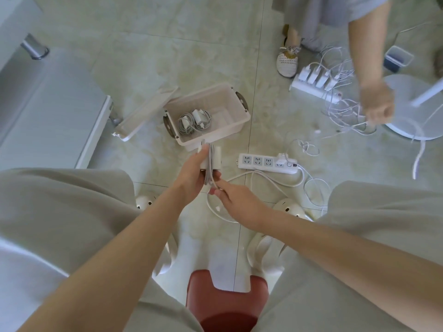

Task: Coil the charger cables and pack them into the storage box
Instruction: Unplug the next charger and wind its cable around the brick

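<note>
Fingers [217, 175], L hand [191, 174], grip charger [215, 156]; storage box [240, 122] rim near.

No text, label, brand or number can be read. The power strip [267, 161] on the floor [167, 44] shows only its socket holes; any marking on the held charger [217, 155] and its cable [211, 164], or on the chargers [197, 116] in the storage box [211, 99], is too small and blurred

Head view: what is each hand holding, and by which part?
Left hand grips the white charger by its body, cable wound round it; right hand pinches the cable's loose stretch.
</note>
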Action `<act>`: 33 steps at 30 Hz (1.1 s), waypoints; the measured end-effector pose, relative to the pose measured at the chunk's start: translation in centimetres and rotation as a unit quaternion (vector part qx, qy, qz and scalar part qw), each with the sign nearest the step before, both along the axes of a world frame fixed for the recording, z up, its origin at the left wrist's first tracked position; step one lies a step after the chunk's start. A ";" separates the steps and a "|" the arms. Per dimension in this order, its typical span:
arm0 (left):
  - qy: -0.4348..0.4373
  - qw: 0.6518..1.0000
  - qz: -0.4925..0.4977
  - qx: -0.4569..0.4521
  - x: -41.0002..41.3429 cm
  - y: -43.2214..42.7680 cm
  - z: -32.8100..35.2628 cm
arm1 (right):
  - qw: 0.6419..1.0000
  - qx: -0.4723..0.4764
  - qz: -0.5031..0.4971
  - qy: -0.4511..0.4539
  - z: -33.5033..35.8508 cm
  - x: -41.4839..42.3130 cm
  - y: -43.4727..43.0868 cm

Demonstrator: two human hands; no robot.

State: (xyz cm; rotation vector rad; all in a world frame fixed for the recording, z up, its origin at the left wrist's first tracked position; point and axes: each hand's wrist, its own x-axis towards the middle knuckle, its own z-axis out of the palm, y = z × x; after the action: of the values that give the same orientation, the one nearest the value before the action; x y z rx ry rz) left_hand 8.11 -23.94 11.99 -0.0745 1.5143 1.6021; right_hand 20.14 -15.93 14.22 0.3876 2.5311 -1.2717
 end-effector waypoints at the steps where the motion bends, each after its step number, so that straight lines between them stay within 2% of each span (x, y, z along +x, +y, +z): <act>1: -0.019 0.999 0.009 0.033 0.0 0.1 0.4 | 0.999 -0.034 -0.018 -0.016 0.0 -0.2 0.2; 4: -0.063 0.991 0.029 0.113 0.3 0.0 2.1 | 0.984 -0.144 -0.083 -0.069 -0.1 -0.8 0.7; 7: -0.084 0.988 0.033 0.126 0.3 -0.1 2.7 | 0.954 -0.231 -0.168 -0.096 0.0 -1.2 1.2; 9: -0.101 0.985 0.023 0.136 0.6 -0.1 2.6 | 0.943 -0.265 -0.178 -0.094 0.3 -1.5 1.8; 13: -0.145 0.975 0.027 0.166 1.0 -0.1 1.6 | 0.953 -0.257 -0.152 -0.055 0.9 -1.6 2.4; 17: -0.157 0.976 0.022 0.150 1.4 -0.5 2.0 | 0.958 -0.245 -0.149 -0.017 0.5 -1.4 2.1; 22: -0.099 0.992 0.001 0.077 1.4 0.0 2.3 | 0.965 -0.221 -0.137 -0.028 0.5 -1.4 1.8; 28: -0.117 0.986 -0.055 0.104 0.1 -0.5 3.4 | 0.946 -0.294 -0.133 -0.031 1.8 -1.5 2.5; 33: -0.033 0.997 -0.049 0.046 0.4 0.1 4.0 | 0.951 -0.283 -0.120 -0.022 1.9 -1.9 2.8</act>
State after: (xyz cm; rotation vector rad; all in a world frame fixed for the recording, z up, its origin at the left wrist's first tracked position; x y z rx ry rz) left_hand 8.52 -23.83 16.00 -0.0020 1.3708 1.5731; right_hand 18.26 -13.17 16.09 0.5869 1.9953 -1.9678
